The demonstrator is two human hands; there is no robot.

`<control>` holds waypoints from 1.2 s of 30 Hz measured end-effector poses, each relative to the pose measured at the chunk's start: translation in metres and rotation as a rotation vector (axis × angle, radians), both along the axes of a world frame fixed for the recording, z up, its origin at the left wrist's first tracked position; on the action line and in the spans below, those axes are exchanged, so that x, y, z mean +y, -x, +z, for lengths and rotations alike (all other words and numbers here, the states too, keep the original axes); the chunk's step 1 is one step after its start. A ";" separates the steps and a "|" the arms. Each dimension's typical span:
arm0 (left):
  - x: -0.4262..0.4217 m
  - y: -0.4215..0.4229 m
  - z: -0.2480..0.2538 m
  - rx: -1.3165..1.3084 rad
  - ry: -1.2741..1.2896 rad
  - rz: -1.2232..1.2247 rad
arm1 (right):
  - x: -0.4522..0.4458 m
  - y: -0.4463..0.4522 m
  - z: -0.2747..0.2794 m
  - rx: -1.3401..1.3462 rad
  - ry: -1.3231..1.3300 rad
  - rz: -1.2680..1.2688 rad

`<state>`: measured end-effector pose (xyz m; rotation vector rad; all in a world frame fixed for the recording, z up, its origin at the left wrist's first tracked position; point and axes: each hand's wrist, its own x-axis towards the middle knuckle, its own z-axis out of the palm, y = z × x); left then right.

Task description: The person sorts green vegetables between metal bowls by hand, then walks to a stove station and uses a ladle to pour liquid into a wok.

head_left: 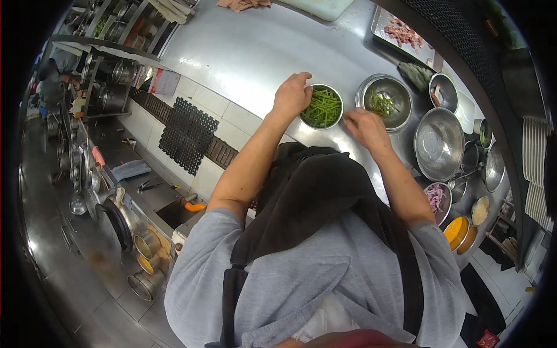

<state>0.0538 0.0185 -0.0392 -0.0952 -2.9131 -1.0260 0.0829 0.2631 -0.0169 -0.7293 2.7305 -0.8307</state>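
Left hand (292,97) bent in at the left rim of the small steel bowl (337,91), fingers curled and turned partly away — whether they pinch the rim or merely rest by it, I cannot tell. Right hand (369,129) on the opposite side, fingers drawn in together near the bowl's right rim; anything between those fingertips is too small to make out. So the bowl sits between the two hands, upright, filled with cut green stalks (322,109).

Tight on the right: a larger steel bowl (401,118), nested in another, stands just beyond the right hand, with a few green scraps (381,104) inside. Further right of that hand comes a wide, dented-looking mixing bowl (439,144), then a bowl of sliced red onion (436,198). Room on the other side — the steel counter (232,64) runs broad and shiny ahead and to the left of the left hand, out to its slanting left edge.

Past that edge, a perforated black mat (188,136) lies on pale tiles (210,100) beside a slotted drain (154,108). Ahead of both hands, a white cutting board (319,6); ahead and right, a metal tray holding raw meat pieces (404,33). Plates (534,168) stack far right.
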 end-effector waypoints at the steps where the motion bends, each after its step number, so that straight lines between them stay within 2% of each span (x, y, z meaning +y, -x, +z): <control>1: 0.000 -0.002 0.002 0.107 -0.024 0.021 | 0.000 -0.004 0.000 -0.023 0.021 -0.015; 2: 0.000 -0.004 0.003 0.213 -0.046 0.043 | -0.002 -0.007 0.002 -0.024 0.023 -0.018; 3: -0.001 -0.006 0.006 0.211 -0.044 0.039 | -0.005 -0.010 0.008 -0.055 0.075 -0.062; 5: -0.001 -0.011 0.012 0.022 0.143 -0.102 | -0.008 -0.012 0.009 -0.086 0.128 -0.112; 6: 0.007 -0.015 0.019 0.019 0.146 -0.107 | -0.010 -0.014 0.006 -0.076 0.138 -0.074; 8: 0.028 -0.016 0.030 -0.536 0.464 -0.293 | -0.014 -0.012 -0.002 -0.057 0.149 -0.026; 10: 0.037 -0.016 0.026 -0.523 0.473 -0.310 | -0.015 -0.012 -0.009 0.034 0.112 0.043; 15: 0.047 -0.014 0.001 -0.395 0.516 -0.325 | -0.012 -0.013 -0.010 0.005 0.125 0.053; 21: 0.029 -0.008 0.026 -0.424 0.418 -0.171 | -0.006 -0.011 -0.005 -0.065 0.130 0.023; 24: 0.008 -0.001 0.019 -0.387 0.278 -0.229 | -0.007 -0.007 -0.001 -0.105 0.161 -0.017; 26: 0.001 0.001 0.022 -0.492 0.045 -0.255 | -0.007 -0.005 0.003 -0.135 0.172 -0.052; 27: -0.001 0.002 0.026 -0.492 0.045 -0.258 | -0.007 -0.003 0.005 -0.149 0.193 -0.079; 29: -0.001 0.003 0.035 -0.735 -0.225 -0.171 | -0.010 0.000 0.006 -0.163 0.212 -0.105; 32: -0.002 0.001 0.031 -0.759 -0.376 -0.162 | -0.019 0.003 0.009 -0.141 0.276 -0.111; 36: 0.002 -0.003 0.038 -0.788 -0.430 -0.190 | -0.034 0.009 0.005 -0.238 0.221 -0.110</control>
